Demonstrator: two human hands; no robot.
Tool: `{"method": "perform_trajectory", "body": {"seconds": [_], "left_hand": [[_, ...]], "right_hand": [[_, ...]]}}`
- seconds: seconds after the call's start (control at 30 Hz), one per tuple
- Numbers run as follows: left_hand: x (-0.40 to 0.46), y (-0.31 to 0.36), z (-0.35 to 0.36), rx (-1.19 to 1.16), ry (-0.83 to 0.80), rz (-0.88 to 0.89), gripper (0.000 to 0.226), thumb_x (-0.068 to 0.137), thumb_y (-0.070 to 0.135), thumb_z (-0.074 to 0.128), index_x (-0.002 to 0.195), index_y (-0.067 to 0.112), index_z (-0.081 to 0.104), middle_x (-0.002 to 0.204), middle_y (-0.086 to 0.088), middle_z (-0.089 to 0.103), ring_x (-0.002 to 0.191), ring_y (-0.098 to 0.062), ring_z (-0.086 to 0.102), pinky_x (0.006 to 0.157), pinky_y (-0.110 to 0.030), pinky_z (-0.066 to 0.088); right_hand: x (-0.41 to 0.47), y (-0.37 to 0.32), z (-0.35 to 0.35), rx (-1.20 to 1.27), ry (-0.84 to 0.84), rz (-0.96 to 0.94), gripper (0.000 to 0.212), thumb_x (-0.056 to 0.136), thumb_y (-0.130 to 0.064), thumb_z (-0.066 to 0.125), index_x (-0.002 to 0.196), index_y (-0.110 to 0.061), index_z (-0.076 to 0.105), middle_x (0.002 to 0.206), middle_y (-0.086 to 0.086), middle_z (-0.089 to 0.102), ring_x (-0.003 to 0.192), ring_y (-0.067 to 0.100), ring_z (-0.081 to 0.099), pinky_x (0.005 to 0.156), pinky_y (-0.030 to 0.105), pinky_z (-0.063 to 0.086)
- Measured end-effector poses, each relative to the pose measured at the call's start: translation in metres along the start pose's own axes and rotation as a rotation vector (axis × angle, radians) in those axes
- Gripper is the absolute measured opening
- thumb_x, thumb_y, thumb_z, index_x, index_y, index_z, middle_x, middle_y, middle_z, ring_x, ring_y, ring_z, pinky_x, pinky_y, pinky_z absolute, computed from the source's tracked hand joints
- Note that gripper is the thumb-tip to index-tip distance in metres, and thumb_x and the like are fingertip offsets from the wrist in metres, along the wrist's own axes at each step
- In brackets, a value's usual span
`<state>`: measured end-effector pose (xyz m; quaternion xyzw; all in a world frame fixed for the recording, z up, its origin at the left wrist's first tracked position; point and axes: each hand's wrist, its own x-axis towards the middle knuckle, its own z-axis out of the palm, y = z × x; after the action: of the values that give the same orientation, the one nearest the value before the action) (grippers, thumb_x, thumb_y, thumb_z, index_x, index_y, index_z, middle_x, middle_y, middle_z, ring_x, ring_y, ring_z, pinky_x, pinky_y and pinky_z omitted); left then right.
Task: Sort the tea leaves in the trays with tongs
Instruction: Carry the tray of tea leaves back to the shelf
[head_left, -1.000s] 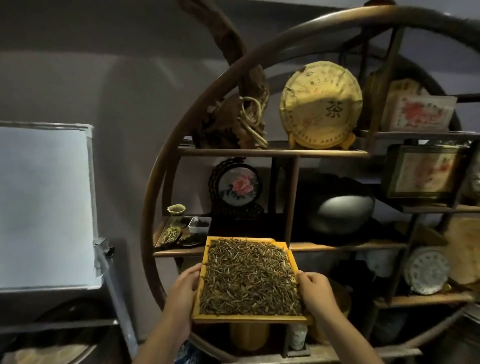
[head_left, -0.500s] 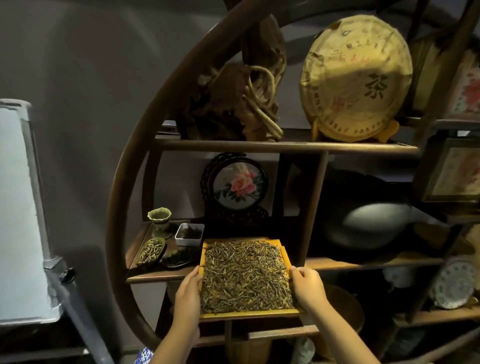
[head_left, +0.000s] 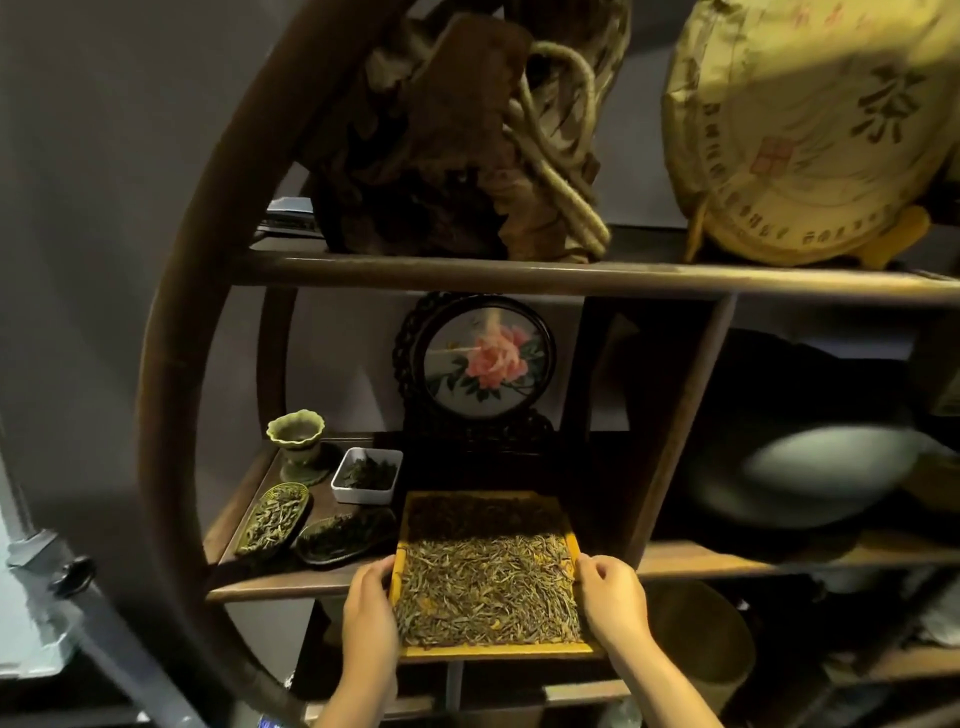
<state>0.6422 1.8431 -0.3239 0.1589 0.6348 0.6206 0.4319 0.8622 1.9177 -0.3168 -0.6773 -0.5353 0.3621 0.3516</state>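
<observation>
My left hand (head_left: 370, 618) and right hand (head_left: 613, 605) grip the two side rims of a yellow tray (head_left: 498, 649) heaped with tea leaves (head_left: 488, 592), fingers curled over the edges and thumbs on top — the tray's far half sits in shadow on a wooden shelf (head_left: 270, 590), its near half juts out past the shelf's front edge. The shelf belongs to a round, dark-wood display cabinet (head_left: 171, 374). To the left of the tray on the same board lie a small white rectangular dish (head_left: 340, 480) of dark leaves, a green leaf-shaped dish (head_left: 272, 519) of pale leaves and a dark oval dish (head_left: 345, 535), with a green footed cup (head_left: 296, 436) behind them. Directly behind the tray stands a round framed panel (head_left: 480, 364) showing a pink flower. On the shelf above — a gnarled wood carving (head_left: 441, 140) and, at right, a paper-wrapped tea cake (head_left: 810, 130) propped upright.
</observation>
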Motion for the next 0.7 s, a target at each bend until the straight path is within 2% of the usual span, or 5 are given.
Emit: {"method": "perform_trajectory", "body": {"seconds": [0.2,0.27,0.4,0.5,0.7], "left_hand": [[0.006,-0.003,0.005,0.030,0.043,0.027,0.038,0.102,0.039,0.030,0.098,0.025,0.065,0.107,-0.004,0.063,0.099,-0.022,0.061,0.084,-0.044,0.052],[0.009,-0.004,0.007,0.002,0.089,-0.003,0.039,0.101,0.043,0.030,0.097,0.023,0.063,0.103,-0.009,0.064,0.096,-0.027,0.062,0.083,-0.046,0.051],[0.009,-0.006,0.012,0.011,0.252,-0.016,0.040,0.101,0.044,0.028,0.100,0.014,0.055,0.078,-0.008,0.054,0.069,-0.020,0.049,0.056,-0.033,0.033],[0.008,-0.009,0.017,0.005,0.287,-0.014,0.042,0.101,0.045,0.026,0.104,0.012,0.051,0.077,-0.011,0.053,0.069,-0.023,0.049,0.056,-0.034,0.033],[0.011,-0.010,0.016,0.062,0.261,0.032,0.038,0.102,0.043,0.028,0.112,0.015,0.051,0.080,-0.006,0.051,0.071,-0.019,0.047,0.056,-0.032,0.032]], "right_hand": [[0.002,0.000,0.002,0.038,0.049,0.060,0.018,0.096,-0.029,0.050,0.090,-0.013,0.057,0.085,0.005,0.066,0.081,0.020,0.062,0.079,0.042,0.054],[0.004,0.002,0.004,0.054,0.063,0.060,0.023,0.097,-0.031,0.046,0.091,-0.012,0.057,0.085,0.006,0.065,0.081,0.018,0.061,0.078,0.039,0.052],[0.008,0.009,0.004,0.204,0.074,0.148,0.040,0.100,-0.039,0.034,0.091,-0.013,0.062,0.086,0.006,0.067,0.085,0.018,0.061,0.081,0.038,0.045],[0.005,0.017,0.006,0.434,0.082,0.263,0.049,0.101,-0.039,0.032,0.089,-0.008,0.067,0.085,0.014,0.073,0.088,0.030,0.067,0.089,0.045,0.048],[-0.005,0.016,0.013,0.697,0.193,0.364,0.051,0.102,-0.039,0.029,0.102,-0.002,0.064,0.096,0.021,0.070,0.093,0.036,0.066,0.086,0.045,0.052]]}}
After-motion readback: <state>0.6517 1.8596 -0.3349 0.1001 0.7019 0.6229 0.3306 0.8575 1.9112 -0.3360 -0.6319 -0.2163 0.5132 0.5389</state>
